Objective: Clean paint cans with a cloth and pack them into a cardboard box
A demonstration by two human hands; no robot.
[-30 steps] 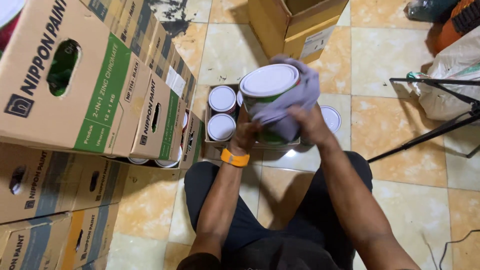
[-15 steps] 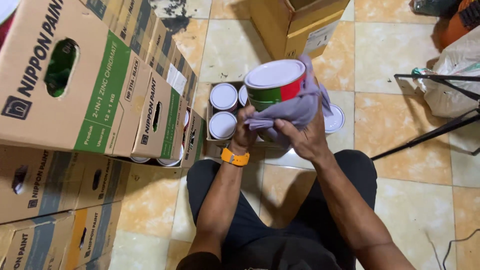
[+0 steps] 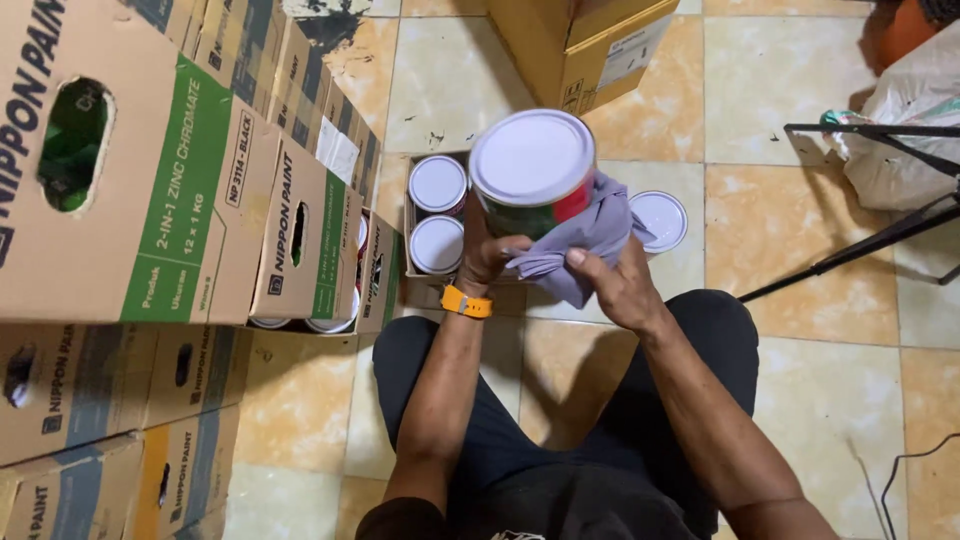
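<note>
A white-lidded paint can (image 3: 532, 168) is held up above the tiled floor (image 3: 780, 90), gripped from below by the left hand (image 3: 487, 252); a grey cloth (image 3: 590, 235) is pressed against its side by the right hand (image 3: 620, 285), closed on the fabric; more cans (image 3: 437, 214) are seen in an open carton below; stacked cardboard boxes (image 3: 150, 200) stand to the left.

Tile floor (image 3: 800, 90): boxes (image 3: 150, 200), cans (image 3: 437, 245).
</note>
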